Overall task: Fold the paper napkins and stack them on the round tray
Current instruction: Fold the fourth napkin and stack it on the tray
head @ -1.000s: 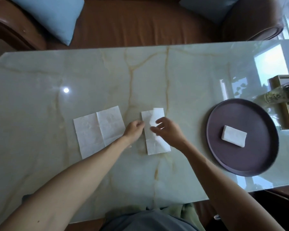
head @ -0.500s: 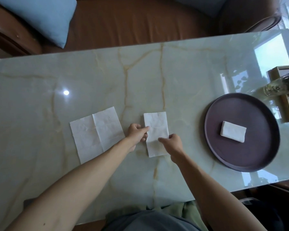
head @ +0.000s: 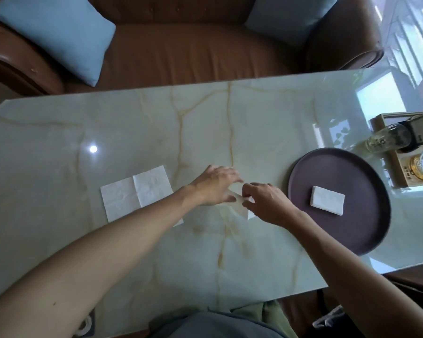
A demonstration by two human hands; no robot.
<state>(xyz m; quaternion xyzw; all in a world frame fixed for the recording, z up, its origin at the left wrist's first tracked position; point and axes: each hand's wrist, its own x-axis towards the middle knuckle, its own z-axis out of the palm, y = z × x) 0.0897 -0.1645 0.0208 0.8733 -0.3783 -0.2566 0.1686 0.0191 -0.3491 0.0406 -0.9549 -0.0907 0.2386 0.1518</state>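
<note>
A half-folded white napkin point(head: 243, 208) lies at the table's middle, mostly hidden under my hands. My left hand point(head: 216, 185) presses flat on its left part with fingers spread. My right hand point(head: 264, 202) pinches its right edge. An unfolded napkin point(head: 137, 193) lies flat to the left, its near corner under my left forearm. The round dark tray point(head: 337, 240) sits at the right with one folded napkin point(head: 327, 200) on it.
A wooden box point(head: 405, 167) with a glass bottle point(head: 388, 140) and a glass stands at the table's right edge, behind the tray. A brown sofa point(head: 181, 52) with blue cushions runs along the table's far side.
Both hands have closed over the middle napkin, which showed as a tall rectangle before and is now mostly covered. The camera has tilted up, showing more of the sofa.
</note>
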